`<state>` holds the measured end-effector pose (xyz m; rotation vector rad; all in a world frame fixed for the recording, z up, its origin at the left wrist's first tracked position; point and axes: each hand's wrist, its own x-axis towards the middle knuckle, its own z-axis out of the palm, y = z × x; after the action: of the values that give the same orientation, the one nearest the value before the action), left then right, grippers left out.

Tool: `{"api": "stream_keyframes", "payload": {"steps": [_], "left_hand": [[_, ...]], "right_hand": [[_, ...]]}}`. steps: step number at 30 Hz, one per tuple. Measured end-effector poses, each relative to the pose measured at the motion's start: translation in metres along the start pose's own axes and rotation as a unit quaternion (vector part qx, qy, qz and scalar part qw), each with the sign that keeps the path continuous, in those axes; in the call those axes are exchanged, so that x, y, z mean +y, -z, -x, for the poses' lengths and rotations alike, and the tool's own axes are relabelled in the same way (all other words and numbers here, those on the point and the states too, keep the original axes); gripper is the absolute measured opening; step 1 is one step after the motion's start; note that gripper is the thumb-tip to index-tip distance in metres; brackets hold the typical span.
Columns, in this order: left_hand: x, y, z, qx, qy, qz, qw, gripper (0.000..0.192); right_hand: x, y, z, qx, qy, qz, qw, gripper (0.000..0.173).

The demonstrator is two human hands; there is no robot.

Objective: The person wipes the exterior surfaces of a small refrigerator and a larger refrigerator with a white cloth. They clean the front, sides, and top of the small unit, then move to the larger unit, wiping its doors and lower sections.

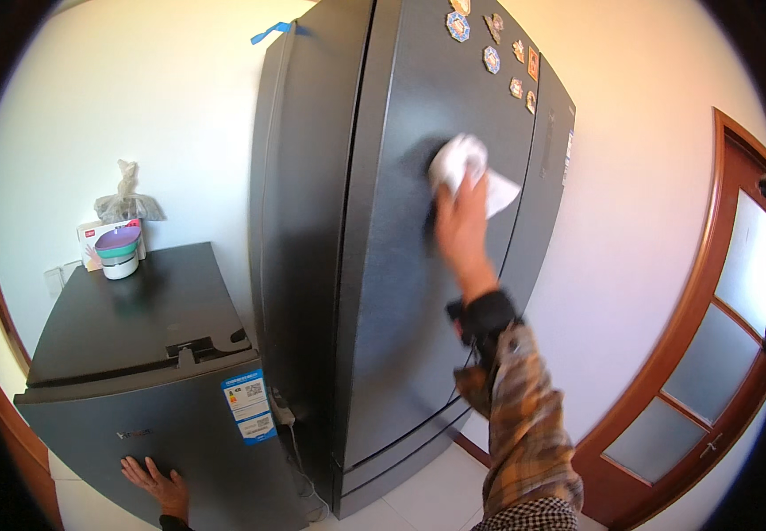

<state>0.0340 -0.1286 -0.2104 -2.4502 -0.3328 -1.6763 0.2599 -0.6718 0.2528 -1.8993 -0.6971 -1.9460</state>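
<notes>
My right hand (466,229) holds a crumpled white cloth (459,162) against the front door of a tall dark grey refrigerator (422,292). One corner of the cloth hangs loose to the right of my fingers. My left hand (160,488) rests with fingers spread on the front of a lower dark appliance, seemingly a small refrigerator or freezer (203,425). Nothing is in that hand. Just above it is a brand mark, and a blue-and-white energy label (249,406) is stuck near the upper right corner of the same front.
Several fridge magnets (491,60) dot the upper door. On the low appliance stand purple and green bowls on a white container (119,255), a box (89,239) and a tied plastic bag (127,202). A white cable (296,451) runs between the appliances. A wooden door (695,391) is at right.
</notes>
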Motion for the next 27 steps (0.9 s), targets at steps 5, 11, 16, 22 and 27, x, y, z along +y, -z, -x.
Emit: {"api": "stream_keyframes", "payload": {"steps": [5,11,16,22,27], "left_hand": [[0.000,0.000,0.000,-0.015,0.005,0.018,1.000,0.089],[-0.001,0.001,-0.004,0.019,-0.024,-0.028,0.999,0.062],[0.025,0.036,-0.004,-0.082,0.032,0.084,0.993,0.059],[0.117,0.088,-0.015,-0.409,-0.039,0.536,0.737,0.038],[0.198,0.098,-0.069,-0.500,-0.089,0.669,0.543,0.050]], "right_hand": [[-0.074,0.026,0.197,-0.139,-0.021,-0.074,0.987,0.026],[-0.111,0.052,0.337,-0.204,-0.186,-0.094,0.957,0.038],[-0.134,0.086,0.348,-0.145,-0.564,-0.256,0.772,0.044],[-0.187,0.131,0.289,0.042,-0.696,-0.568,0.438,0.068],[-0.226,0.124,0.264,0.025,-0.639,-0.668,0.381,0.075]]}}
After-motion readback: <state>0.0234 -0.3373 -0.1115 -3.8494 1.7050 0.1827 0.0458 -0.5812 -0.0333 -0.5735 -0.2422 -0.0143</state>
